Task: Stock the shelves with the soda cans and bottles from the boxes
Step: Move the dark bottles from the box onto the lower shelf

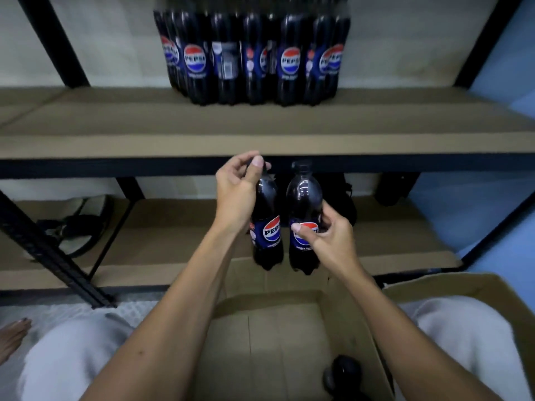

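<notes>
Above cardboard box (289, 337): each hand grips glossy dark bottle.

Upper shelf (115, 123) lies open beside the bottle cluster (252, 53) (mid-back).

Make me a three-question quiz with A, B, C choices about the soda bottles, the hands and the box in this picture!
1. Where does the group of dark plastic Pepsi bottles stand?
A. on the upper brown shelf board
B. in the box
C. on the floor

2. How many bottles are the hands holding?
A. one
B. two
C. four

3. How does the left hand hold its dark Pepsi bottle?
A. flat under the base
B. round the label
C. by the neck at the top

Answers:
1 A, they stand in a row on that board.
2 B, the right hand grips a second dark Pepsi bottle.
3 C, its fingers curl round the cap end.
</notes>
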